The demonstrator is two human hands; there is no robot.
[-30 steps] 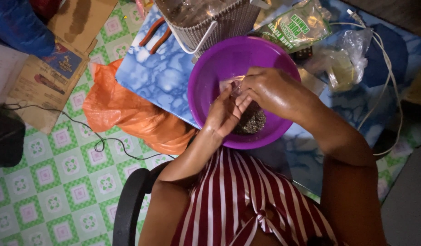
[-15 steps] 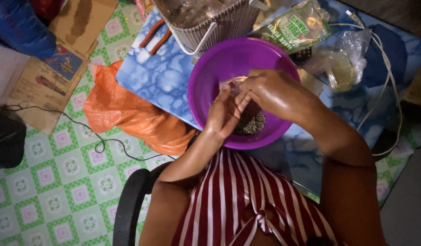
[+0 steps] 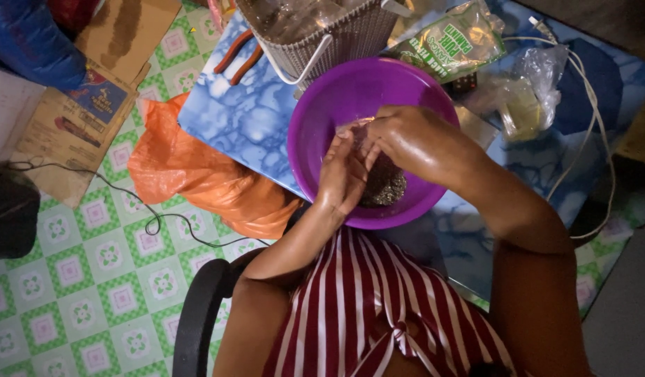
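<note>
Striped cloth in red and white [image 3: 378,314] fills the near edge of the view, beside the dark curved arm of a chair [image 3: 196,307]. Just beyond it, both hands are held together over a purple basin [image 3: 322,112] that rests on a table with a blue marbled cover [image 3: 245,119]. The left hand [image 3: 342,174] is cupped, palm towards the right hand [image 3: 406,139], and the fingers of both are closed on a small clear packet [image 3: 355,130] that is pinched between them above the bowl. A heap of small dark grains [image 3: 386,187] lies at the bottom of the basin, directly under the hands.

Judging by that heap, some of the grains have already been emptied into the basin; how much is left in the packet cannot be told, since most of it is hidden by the fingers.

Farther off, an orange plastic bag [image 3: 196,174] is draped at the table's left edge. Behind the basin a grey woven basket [image 3: 336,35] is set, with orange-handled pliers [image 3: 231,56] to its left, a green printed pouch [image 3: 455,42] to its right, and clear plastic bags [image 3: 525,91] and a white cable [image 3: 595,112] beyond.
</note>
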